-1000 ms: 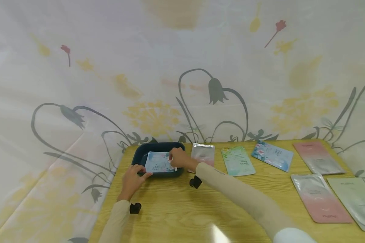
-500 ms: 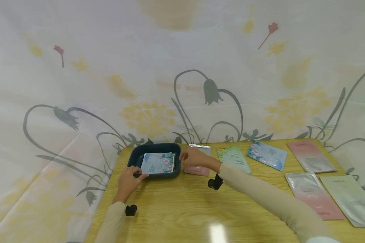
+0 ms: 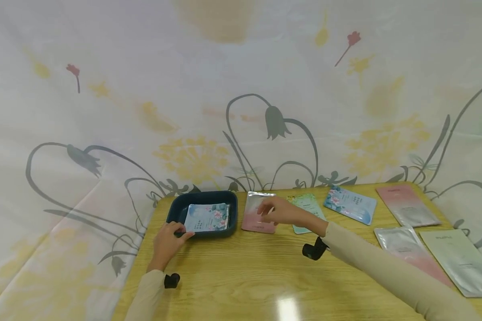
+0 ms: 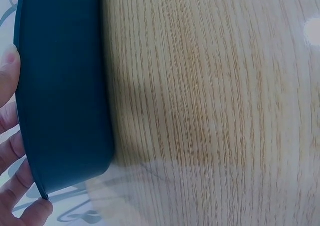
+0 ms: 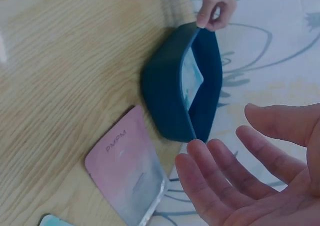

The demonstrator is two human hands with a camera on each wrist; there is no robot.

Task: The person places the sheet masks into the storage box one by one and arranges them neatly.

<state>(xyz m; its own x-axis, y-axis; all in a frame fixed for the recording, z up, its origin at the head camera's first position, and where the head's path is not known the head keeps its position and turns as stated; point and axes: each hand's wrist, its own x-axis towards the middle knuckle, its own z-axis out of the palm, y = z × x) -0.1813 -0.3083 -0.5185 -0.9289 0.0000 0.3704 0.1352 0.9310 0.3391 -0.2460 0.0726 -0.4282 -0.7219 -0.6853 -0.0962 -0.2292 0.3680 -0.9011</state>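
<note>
My left hand point(image 3: 166, 243) pinches the front left rim of a dark blue plastic bin point(image 3: 234, 215); in the left wrist view its thumb and fingers lie along the rim. Inside the bin lies a light blue floral sachet point(image 3: 204, 218), apparently a sheet mask packet, with another edge showing beneath. To the right, my right hand point(image 3: 279, 210) hovers with loosely bent, spread fingers and holds nothing. Below it a pink and silver sachet point(image 3: 257, 225) lies flat, printed PMPM in the right wrist view. A green leafy sachet point(image 3: 312, 206) is partly covered by the right forearm.
Further right on the wooden table point(image 3: 241, 276) lie another blue floral sachet point(image 3: 351, 204), two pink and silver sachets, one farther back point(image 3: 407, 205) and one nearer point(image 3: 405, 244), and a pale green and silver sachet point(image 3: 462, 261). A patterned curtain point(image 3: 184, 111) hangs behind the table.
My right hand has let go of the blue floral sachet in the bin and moved right, over the pink and silver sachet. My left hand stays at the bin's rim.
</note>
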